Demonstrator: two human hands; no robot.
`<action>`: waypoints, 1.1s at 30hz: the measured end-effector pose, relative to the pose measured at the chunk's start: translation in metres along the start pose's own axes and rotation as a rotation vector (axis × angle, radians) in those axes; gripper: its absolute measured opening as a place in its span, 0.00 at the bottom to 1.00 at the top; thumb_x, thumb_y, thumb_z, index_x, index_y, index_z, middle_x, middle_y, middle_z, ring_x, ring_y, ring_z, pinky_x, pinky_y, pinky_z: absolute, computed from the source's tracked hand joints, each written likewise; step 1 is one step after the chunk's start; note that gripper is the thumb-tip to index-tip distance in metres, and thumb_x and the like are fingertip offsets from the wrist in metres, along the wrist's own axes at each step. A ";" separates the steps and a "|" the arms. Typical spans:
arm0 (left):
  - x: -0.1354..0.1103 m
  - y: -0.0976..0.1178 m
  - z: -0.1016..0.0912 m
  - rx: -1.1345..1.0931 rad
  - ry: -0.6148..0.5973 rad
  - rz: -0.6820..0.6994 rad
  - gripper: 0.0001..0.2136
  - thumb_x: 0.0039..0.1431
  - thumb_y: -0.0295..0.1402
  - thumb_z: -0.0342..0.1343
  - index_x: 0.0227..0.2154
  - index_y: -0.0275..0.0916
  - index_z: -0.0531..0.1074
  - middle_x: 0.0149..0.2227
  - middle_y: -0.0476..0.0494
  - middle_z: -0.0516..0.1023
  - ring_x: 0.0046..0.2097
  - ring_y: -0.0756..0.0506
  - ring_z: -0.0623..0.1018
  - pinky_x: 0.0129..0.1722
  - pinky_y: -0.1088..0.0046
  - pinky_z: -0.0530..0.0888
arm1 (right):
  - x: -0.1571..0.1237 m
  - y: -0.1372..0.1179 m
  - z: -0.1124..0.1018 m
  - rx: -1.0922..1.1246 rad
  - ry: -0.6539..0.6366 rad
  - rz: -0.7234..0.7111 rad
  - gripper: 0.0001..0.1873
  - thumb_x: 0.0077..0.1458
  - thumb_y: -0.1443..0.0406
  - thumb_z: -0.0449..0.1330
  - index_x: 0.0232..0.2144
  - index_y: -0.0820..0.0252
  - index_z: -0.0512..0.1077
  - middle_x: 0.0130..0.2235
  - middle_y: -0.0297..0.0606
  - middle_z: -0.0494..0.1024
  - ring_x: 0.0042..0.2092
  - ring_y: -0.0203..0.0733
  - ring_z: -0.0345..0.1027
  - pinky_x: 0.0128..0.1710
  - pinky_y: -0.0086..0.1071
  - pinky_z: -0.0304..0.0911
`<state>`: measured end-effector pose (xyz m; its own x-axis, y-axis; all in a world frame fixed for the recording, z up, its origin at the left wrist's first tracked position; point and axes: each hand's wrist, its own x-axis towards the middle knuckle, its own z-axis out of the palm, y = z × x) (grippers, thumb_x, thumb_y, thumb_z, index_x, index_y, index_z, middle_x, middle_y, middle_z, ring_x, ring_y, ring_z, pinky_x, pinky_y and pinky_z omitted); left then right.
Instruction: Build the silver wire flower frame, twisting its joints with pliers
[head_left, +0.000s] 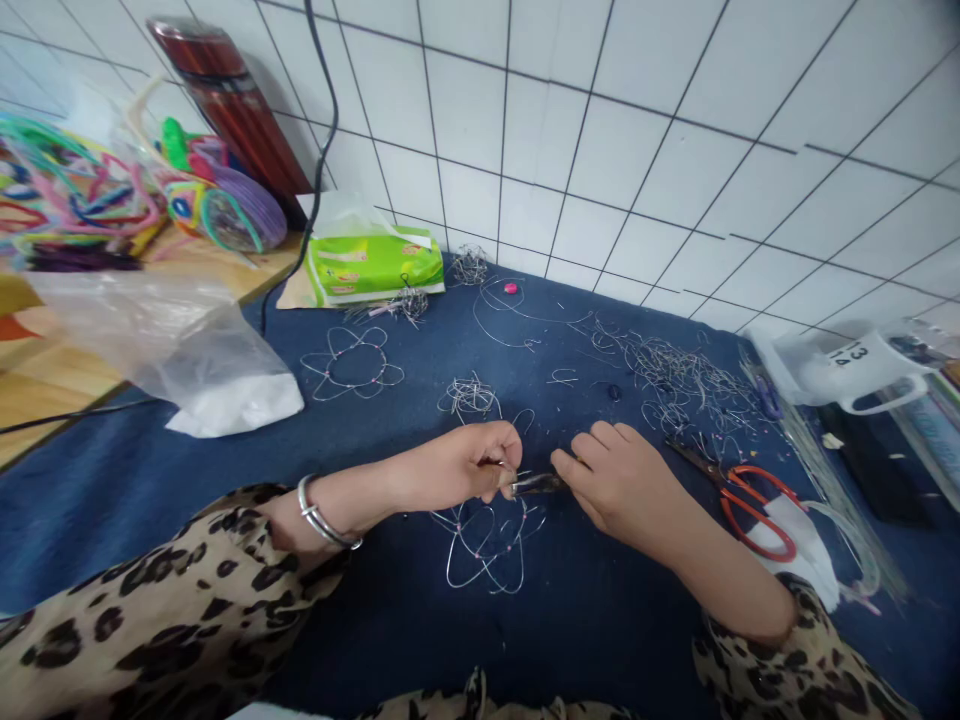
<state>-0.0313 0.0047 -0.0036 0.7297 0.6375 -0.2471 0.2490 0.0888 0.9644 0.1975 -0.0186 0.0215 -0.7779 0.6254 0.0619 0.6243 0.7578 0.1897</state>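
Note:
My left hand (480, 462) pinches a looped wire frame (487, 555), whose petal-shaped loops with small pink beads hang below the fingers over the blue cloth. My right hand (619, 475) is wrapped round a pair of pliers (541, 484). The metal jaws point left and meet the wire right at my left fingertips; the handles are mostly hidden in my palm. Just beyond my left hand lies a small tangle of wire pieces (472, 395). Farther left, a similar flower-shaped wire frame (354, 364) rests flat on the cloth.
Orange-handled scissors (757, 515) lie right of my right forearm, near a heap of wire offcuts (682, 370). A white jug (847, 365) stands at the far right. Leftward are a plastic bag (232, 385), a green tissue pack (371, 265) and a red thermos (232, 110). A black cable (321, 160) hangs down.

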 end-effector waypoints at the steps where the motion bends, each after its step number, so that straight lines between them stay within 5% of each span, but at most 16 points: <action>1: 0.000 0.000 0.000 0.000 0.003 -0.003 0.02 0.55 0.26 0.49 0.33 0.37 0.63 0.28 0.49 0.73 0.28 0.52 0.69 0.27 0.76 0.65 | 0.000 0.000 0.000 -0.012 0.002 0.000 0.11 0.56 0.70 0.50 0.41 0.60 0.68 0.31 0.37 0.64 0.34 0.41 0.52 0.32 0.36 0.43; 33: 0.001 0.007 -0.001 -0.100 0.013 -0.047 0.03 0.54 0.28 0.51 0.31 0.36 0.63 0.27 0.49 0.73 0.26 0.53 0.68 0.25 0.77 0.63 | -0.003 0.001 0.012 -0.002 0.073 0.015 0.10 0.57 0.68 0.50 0.40 0.59 0.68 0.29 0.35 0.65 0.33 0.40 0.52 0.29 0.35 0.44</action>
<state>-0.0298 0.0067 0.0036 0.7100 0.6410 -0.2916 0.2174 0.1943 0.9565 0.2008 -0.0174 0.0093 -0.7717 0.6212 0.1363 0.6358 0.7479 0.1906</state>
